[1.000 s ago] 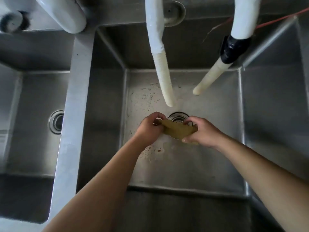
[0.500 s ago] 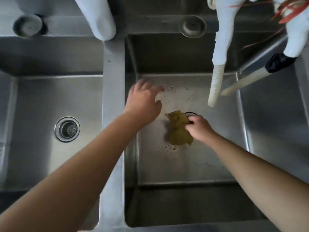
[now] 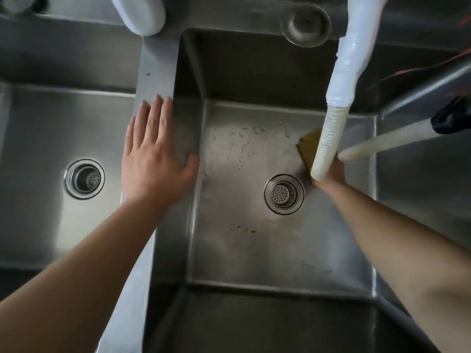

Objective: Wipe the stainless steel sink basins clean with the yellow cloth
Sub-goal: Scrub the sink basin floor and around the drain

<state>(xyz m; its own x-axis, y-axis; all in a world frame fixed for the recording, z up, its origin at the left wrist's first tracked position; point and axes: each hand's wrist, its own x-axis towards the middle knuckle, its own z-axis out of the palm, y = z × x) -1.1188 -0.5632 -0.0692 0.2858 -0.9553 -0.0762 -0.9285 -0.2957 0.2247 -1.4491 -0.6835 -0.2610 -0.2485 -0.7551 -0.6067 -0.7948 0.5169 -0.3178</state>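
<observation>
The right hand [image 3: 331,171], half hidden behind a hose [image 3: 328,138], is pressing the yellow cloth [image 3: 308,146] onto the basin floor [image 3: 254,250], its grasp unclear, while the left hand [image 3: 153,159] is lying flat and empty, seemingly bracing on the divider [image 3: 158,70].

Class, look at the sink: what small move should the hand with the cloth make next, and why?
Probably sweep the yellow cloth leftward along the back of the basin floor. The right hand presses it into the back right corner, and dried white spots lie just left of it. The left hand rests open on the divider.
</observation>
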